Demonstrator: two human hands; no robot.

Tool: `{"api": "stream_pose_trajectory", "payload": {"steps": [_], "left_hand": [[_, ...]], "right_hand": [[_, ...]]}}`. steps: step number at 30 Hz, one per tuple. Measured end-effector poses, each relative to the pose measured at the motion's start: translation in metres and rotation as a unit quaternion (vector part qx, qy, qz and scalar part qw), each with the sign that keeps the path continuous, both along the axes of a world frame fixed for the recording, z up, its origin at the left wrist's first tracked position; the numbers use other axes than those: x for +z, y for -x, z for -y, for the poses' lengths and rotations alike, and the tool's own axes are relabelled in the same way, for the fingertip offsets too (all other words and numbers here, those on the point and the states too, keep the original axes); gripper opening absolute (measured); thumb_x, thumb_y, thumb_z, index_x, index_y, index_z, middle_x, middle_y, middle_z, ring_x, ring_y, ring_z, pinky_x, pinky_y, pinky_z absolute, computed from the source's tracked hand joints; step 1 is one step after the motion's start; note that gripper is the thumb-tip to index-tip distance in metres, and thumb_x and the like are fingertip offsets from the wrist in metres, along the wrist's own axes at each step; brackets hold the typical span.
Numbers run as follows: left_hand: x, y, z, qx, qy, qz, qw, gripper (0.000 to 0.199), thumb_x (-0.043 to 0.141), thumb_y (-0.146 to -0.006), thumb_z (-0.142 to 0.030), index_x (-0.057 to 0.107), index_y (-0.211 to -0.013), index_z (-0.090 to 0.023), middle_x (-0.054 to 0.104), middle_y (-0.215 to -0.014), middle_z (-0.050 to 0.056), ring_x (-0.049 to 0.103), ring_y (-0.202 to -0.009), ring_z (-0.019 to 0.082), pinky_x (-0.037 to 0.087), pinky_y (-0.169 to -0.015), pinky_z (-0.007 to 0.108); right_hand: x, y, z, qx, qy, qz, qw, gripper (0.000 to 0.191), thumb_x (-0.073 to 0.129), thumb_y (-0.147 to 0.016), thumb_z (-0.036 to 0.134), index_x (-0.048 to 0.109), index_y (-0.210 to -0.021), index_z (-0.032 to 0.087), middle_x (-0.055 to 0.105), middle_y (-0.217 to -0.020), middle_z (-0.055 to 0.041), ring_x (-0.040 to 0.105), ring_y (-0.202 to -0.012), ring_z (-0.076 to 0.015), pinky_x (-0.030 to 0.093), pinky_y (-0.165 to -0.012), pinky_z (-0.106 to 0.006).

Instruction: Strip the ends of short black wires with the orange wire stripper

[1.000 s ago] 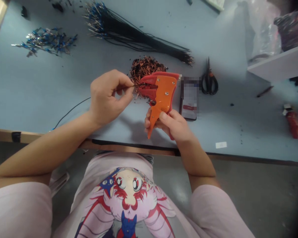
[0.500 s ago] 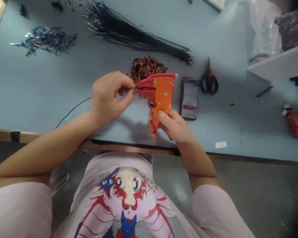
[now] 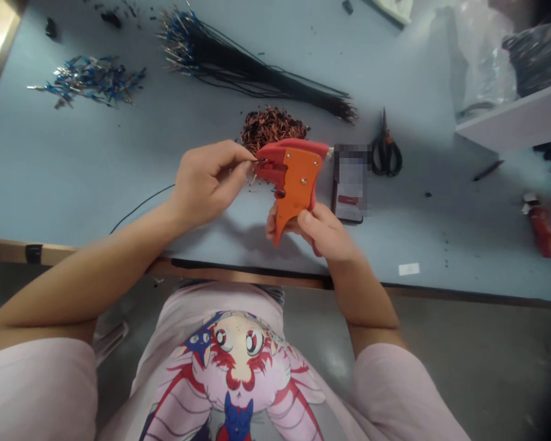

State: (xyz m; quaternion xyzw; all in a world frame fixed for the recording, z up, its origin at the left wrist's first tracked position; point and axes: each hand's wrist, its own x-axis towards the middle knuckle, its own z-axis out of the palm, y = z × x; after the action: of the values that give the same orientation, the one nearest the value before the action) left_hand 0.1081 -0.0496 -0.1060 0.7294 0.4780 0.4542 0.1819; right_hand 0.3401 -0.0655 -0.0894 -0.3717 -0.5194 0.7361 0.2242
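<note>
My left hand (image 3: 211, 180) pinches a thin black wire (image 3: 142, 205) close to its end, at the jaws of an orange and red wire stripper (image 3: 300, 177). The wire's other part trails down left over the blue table. Fingers of my right hand (image 3: 324, 231) wrap round the stripper's handles, which stand apart. Behind the jaws lies a pile of copper-coloured and black scraps (image 3: 273, 125). Whether the wire's tip is between the jaws is too small to tell.
A bundle of black wires (image 3: 266, 76) lies across the back, with blue-ended pieces (image 3: 94, 79) at the left. Right of the stripper are a phone (image 3: 349, 190), black scissors (image 3: 386, 153), a pen (image 3: 489, 170) and a red object (image 3: 542, 226). A shelf (image 3: 514, 119) holds plastic bags.
The stripper has tilted, its lower handle tip swinging left, and its handles have spread apart. My left hand has shifted slightly right with the wire.
</note>
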Motion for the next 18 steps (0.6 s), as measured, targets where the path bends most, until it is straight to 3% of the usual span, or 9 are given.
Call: {"api": "stream_pose_trajectory", "payload": {"steps": [4,10,14,18], "left_hand": [[-0.003,-0.001,0.000,0.025,-0.015,-0.036,0.999,0.017,0.052,-0.093,-0.028,0.068,-0.091,-0.025,0.068,-0.074,0.000,0.058,-0.060,0.014,0.047,-0.061,0.029],[-0.011,-0.010,0.009,-0.008,-0.078,-0.139,0.987,0.021,0.051,-0.092,-0.031,0.071,-0.092,-0.025,0.069,-0.070,0.002,0.062,-0.064,0.017,0.041,-0.059,0.029],[-0.011,-0.015,0.015,-0.050,-0.115,-0.208,0.970,0.023,0.050,-0.093,-0.028,0.070,-0.085,-0.023,0.068,-0.068,0.001,0.062,-0.064,0.015,0.032,-0.053,0.027],[-0.010,-0.014,0.015,-0.083,-0.153,-0.204,0.963,0.020,0.051,-0.094,-0.022,0.070,-0.089,-0.021,0.067,-0.067,0.001,0.060,-0.061,0.013,0.030,-0.051,0.026]], "right_hand": [[0.002,-0.002,-0.001,-0.071,-0.029,0.001,0.997,0.045,0.067,-0.085,0.059,0.061,-0.104,0.019,0.067,-0.096,-0.0075,0.068,-0.083,-0.0199,0.059,-0.075,-0.037],[-0.005,0.009,0.003,-0.198,-0.135,0.048,0.970,0.037,0.081,-0.077,0.038,0.058,-0.102,0.023,0.064,-0.092,-0.0025,0.063,-0.083,-0.0183,0.058,-0.076,-0.037],[-0.007,0.015,0.006,-0.214,-0.200,0.078,0.953,0.030,0.076,-0.079,0.039,0.058,-0.096,0.023,0.062,-0.093,-0.0037,0.062,-0.084,-0.0189,0.056,-0.083,-0.040],[-0.005,0.017,0.005,-0.202,-0.249,0.111,0.941,0.019,0.070,-0.083,0.036,0.058,-0.089,0.022,0.062,-0.088,-0.0044,0.060,-0.080,-0.0189,0.054,-0.085,-0.040]]}}
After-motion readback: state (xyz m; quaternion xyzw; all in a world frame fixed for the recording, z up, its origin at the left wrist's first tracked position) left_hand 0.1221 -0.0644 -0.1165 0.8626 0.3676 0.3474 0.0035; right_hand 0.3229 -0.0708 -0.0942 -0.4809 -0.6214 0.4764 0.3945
